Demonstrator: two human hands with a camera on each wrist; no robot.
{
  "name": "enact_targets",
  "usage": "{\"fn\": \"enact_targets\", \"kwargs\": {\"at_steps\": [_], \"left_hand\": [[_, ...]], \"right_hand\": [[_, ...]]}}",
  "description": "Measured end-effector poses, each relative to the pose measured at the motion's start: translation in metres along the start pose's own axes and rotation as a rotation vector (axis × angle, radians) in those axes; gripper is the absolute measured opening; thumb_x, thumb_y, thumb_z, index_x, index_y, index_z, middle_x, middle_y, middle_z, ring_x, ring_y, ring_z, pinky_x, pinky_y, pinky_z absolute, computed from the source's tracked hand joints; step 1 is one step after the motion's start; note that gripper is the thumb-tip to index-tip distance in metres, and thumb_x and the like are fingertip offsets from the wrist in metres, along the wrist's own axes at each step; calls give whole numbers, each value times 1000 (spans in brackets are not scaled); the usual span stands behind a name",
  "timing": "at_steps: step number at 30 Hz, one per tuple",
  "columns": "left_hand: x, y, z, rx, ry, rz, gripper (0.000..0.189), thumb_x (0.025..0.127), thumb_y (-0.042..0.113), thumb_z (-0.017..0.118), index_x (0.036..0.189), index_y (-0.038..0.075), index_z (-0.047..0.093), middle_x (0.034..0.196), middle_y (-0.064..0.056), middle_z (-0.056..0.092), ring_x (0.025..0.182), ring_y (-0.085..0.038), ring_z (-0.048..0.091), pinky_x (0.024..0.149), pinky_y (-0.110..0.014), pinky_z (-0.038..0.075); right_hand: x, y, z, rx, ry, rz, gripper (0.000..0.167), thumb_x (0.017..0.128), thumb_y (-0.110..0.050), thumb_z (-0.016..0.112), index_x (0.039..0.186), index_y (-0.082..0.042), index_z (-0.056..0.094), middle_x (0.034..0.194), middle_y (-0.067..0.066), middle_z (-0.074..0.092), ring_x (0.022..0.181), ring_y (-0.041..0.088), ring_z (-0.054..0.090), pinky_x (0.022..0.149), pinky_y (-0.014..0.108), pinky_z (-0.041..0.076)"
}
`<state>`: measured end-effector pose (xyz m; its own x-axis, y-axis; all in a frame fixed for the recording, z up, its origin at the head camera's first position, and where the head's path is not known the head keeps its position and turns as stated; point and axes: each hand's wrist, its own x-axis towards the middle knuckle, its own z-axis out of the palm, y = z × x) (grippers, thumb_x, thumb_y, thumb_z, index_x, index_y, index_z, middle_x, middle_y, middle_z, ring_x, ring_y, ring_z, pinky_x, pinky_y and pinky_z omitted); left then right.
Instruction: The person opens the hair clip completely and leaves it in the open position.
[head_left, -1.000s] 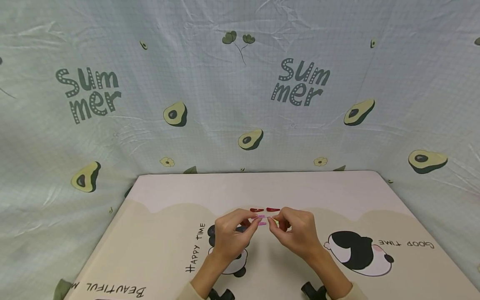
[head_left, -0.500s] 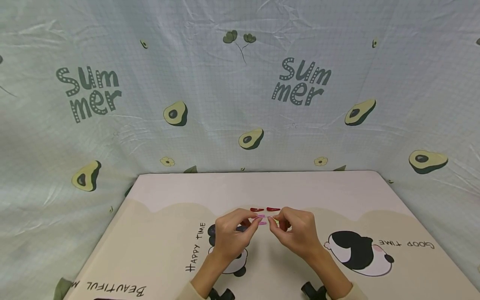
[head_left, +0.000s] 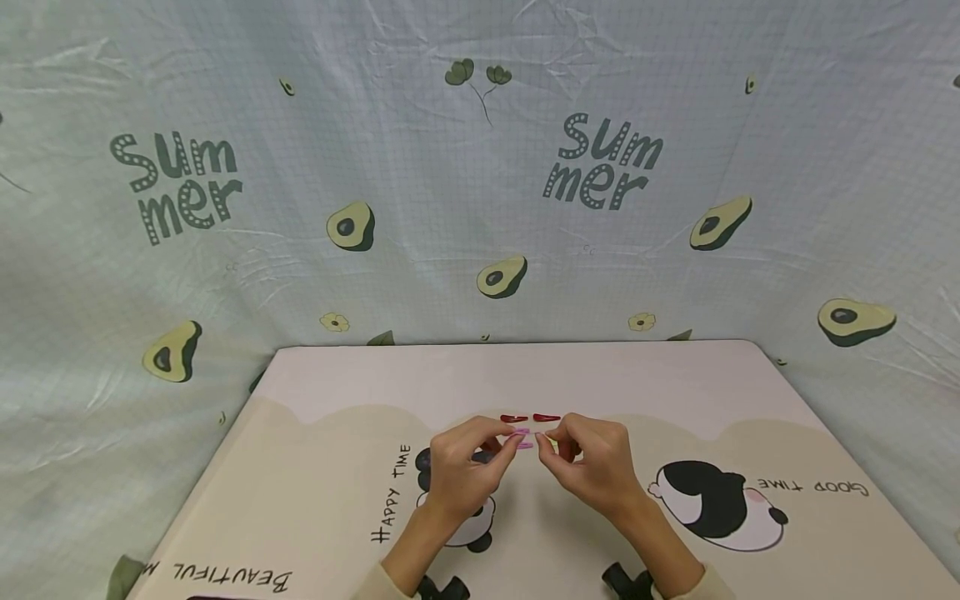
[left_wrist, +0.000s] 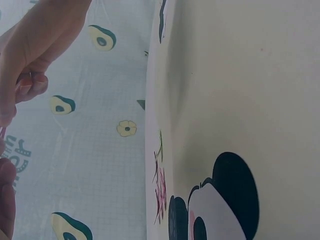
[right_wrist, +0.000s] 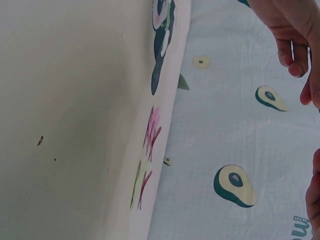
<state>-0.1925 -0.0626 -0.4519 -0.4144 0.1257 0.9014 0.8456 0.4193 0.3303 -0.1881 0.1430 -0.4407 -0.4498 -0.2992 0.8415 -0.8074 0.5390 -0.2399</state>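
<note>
In the head view my left hand [head_left: 463, 463] and right hand [head_left: 592, 461] face each other above the table, thumbs and forefingers pinched. A thin pink hair clip [left_wrist: 2, 133] spans the small gap between their fingertips in the left wrist view; much of it is hidden by the fingers. Beyond the hands lie two red hair clips [head_left: 514, 418]. Pink hair clips [head_left: 525, 446] show in the gap between the hands, and a yellow-green hair clip [head_left: 553, 443] is partly covered by my right fingers.
The table [head_left: 330, 483] has a cover printed with a panda [head_left: 480, 533], a dog [head_left: 712, 504] and lettering. A pale avocado-print curtain [head_left: 420, 167] rises behind it and at both sides. Part of a dark object [head_left: 213, 597] shows at the front edge.
</note>
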Motion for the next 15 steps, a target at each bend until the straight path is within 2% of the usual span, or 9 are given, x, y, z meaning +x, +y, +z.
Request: {"fn": "enact_targets", "kwargs": {"at_steps": [15], "left_hand": [[0, 0, 0, -2, 0, 5, 11, 81, 6, 85, 90, 9, 78, 78, 0, 76, 55, -8, 60, 57, -14, 52]], "right_hand": [[-1, -1, 0, -3, -3, 5, 22, 75, -7, 84, 74, -11, 62, 55, -5, 53, 49, 4, 46, 49, 12, 44]]}}
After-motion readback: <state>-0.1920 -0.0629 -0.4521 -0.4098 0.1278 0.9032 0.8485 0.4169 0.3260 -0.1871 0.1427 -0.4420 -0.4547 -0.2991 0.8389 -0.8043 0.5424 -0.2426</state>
